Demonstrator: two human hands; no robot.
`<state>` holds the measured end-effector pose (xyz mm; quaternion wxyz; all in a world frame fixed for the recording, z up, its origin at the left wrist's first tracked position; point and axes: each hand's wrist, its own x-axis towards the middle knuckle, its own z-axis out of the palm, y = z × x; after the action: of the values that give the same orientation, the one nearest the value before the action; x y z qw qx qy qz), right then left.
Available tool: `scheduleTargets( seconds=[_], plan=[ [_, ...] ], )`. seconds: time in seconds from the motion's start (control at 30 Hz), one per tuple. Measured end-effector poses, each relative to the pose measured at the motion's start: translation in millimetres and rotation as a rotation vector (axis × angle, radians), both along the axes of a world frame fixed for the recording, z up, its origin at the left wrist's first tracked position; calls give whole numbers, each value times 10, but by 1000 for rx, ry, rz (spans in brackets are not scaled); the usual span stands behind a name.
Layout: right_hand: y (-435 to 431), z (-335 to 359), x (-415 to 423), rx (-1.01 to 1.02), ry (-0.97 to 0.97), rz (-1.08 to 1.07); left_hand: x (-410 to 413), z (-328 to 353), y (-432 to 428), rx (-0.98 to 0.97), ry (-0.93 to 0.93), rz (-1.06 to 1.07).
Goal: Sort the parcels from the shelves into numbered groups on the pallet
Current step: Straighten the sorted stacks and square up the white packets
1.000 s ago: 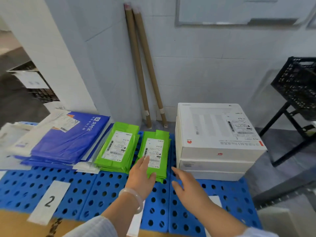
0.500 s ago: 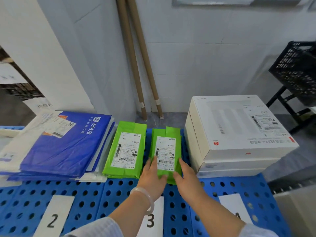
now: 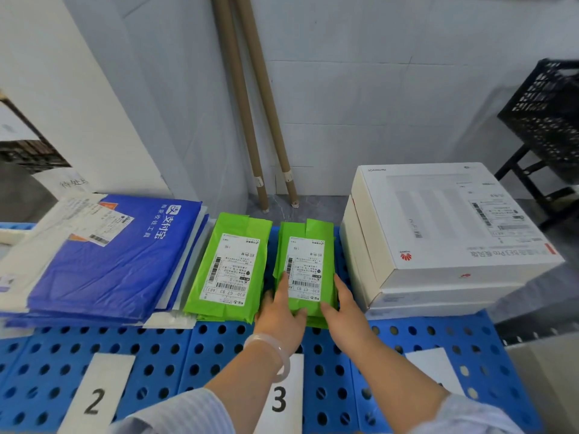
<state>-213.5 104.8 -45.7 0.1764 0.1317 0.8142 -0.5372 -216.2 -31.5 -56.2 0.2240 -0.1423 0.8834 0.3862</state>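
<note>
Your left grip (image 3: 280, 311) and right grip (image 3: 344, 305) flank the near end of the right green parcel (image 3: 308, 245), fingers mostly straight and pressed to its sides, not curled round it. It lies flat atop a green pile on the blue pallet (image 3: 185, 339), just beyond label 3 (image 3: 279, 399), long axis near-to-far, barcode end toward you. Count: two green piles, with the left green parcel (image 3: 233, 261) parallel; three stacked white boxes (image 3: 438, 220) on the right; blue mailers (image 3: 103, 261) on the left.
</note>
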Motion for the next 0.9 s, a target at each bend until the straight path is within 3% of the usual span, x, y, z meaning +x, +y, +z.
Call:
scheduleTargets(
  seconds=[0.27,0.47,0.67,0.8,0.9],
  plan=[
    [-32,37,25,81,21,10,46,93,10,4,62,-11],
    [-184,250,50,157,199,4,164,415,-23,141,235,-49],
    [-393,567,-49,135,248,184,129,723,-472,-77,513,-38],
    [-657,573,-104,183,236,379,85,673,-835,-296,391,15],
    [-848,490,-122,298,230,520,40,610,-1008,-281,265,19]
  ],
)
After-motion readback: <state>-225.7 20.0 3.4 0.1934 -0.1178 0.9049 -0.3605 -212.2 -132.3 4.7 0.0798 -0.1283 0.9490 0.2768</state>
